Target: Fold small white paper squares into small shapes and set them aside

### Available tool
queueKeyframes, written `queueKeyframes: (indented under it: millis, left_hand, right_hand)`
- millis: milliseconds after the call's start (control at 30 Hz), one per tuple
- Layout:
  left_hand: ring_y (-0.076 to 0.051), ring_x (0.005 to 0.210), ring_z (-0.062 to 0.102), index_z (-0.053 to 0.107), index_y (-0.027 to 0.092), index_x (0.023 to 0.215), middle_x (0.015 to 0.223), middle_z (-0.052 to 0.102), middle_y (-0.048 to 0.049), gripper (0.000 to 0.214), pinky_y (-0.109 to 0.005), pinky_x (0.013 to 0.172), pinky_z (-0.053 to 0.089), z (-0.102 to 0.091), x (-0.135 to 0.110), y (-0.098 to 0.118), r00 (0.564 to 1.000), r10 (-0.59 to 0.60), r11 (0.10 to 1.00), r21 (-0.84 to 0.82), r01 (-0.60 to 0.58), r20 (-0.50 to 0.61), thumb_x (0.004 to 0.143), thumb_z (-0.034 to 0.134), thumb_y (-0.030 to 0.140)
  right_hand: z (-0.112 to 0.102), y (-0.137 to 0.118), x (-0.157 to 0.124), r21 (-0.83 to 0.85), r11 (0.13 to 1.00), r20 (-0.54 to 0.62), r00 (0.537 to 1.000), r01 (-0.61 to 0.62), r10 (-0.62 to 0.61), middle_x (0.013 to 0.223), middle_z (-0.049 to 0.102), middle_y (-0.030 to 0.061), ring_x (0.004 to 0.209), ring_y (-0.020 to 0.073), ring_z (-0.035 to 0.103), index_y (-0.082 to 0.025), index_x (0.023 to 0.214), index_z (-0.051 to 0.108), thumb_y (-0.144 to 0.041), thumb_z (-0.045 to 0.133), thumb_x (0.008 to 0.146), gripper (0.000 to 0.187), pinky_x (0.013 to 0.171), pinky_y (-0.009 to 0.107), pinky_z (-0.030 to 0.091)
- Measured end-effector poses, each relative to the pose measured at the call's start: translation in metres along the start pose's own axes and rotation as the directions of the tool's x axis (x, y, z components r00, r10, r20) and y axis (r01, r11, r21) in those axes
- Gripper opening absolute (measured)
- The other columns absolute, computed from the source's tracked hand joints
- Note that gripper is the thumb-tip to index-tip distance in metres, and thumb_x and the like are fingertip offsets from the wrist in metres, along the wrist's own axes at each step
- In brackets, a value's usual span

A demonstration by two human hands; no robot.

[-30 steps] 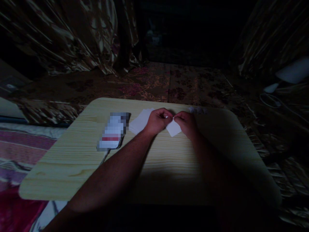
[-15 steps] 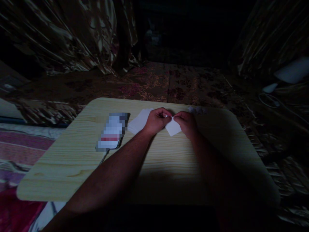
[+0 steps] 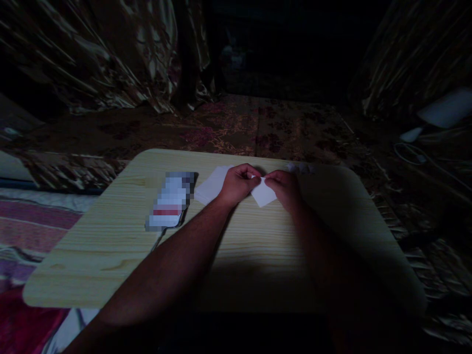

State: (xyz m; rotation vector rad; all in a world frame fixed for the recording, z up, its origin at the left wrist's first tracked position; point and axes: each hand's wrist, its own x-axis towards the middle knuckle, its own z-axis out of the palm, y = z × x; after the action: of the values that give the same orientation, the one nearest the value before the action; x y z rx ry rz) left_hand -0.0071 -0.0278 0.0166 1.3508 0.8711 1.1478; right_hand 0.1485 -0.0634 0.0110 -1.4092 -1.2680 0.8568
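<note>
A small white piece of paper (image 3: 263, 193) is held between my two hands over the wooden table, one corner pointing towards me. My left hand (image 3: 239, 184) pinches its upper left edge between thumb and fingers. On the other side, my right hand (image 3: 284, 187) pinches the upper right edge, its fingertips close to those of the left. The paper's far part is hidden behind the fingers. Just left of my left hand lies a stack of white paper sheets (image 3: 211, 186), partly covered by that hand.
A phone (image 3: 167, 201) with a blurred screen and a cable lies left on the pale wooden table (image 3: 88, 246). Several small folded paper pieces (image 3: 301, 168) sit near the far edge. Beyond are a patterned cloth (image 3: 236, 123), curtains (image 3: 140, 54) and, at right, a white lamp (image 3: 444, 109).
Both hands keep their pinch on the paper, with barely any shift of the fingers. The whole view has moved very slightly.
</note>
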Motion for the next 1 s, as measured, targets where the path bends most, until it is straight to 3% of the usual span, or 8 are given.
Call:
queueKeyframes:
  millis: [233, 1000]
  left_hand:
    - [-0.008, 0.051, 0.050, 0.069, 0.015, 0.070, 0.060, 0.063, 0.0011, 0.016, -0.022, 0.051, 0.038, 0.000, 0.001, -0.002, 1.000, 0.001, 1.000, 0.005, -0.001, -0.010, 0.060, 0.079, 0.023]
    - [-0.009, 0.052, 0.051, 0.068, 0.016, 0.070, 0.062, 0.065, 0.0007, 0.016, -0.022, 0.051, 0.038, -0.002, 0.005, -0.010, 0.997, 0.047, 0.997, 0.059, -0.044, -0.058, 0.062, 0.078, 0.024]
  right_hand:
    - [0.002, 0.006, 0.002, 0.013, 0.999, -0.008, 0.999, 0.031, -0.031, 0.065, 0.071, 0.0017, 0.059, 0.0158, 0.062, -0.017, 0.079, 0.073, -0.033, 0.066, 0.069, 0.020, 0.050, 0.024, 0.041]
    - [0.010, 0.014, -0.002, -0.251, 0.948, -0.096, 0.970, 0.194, -0.224, 0.071, 0.074, 0.0037, 0.065, 0.0183, 0.068, -0.018, 0.084, 0.076, -0.036, 0.062, 0.081, 0.023, 0.058, 0.026, 0.049]
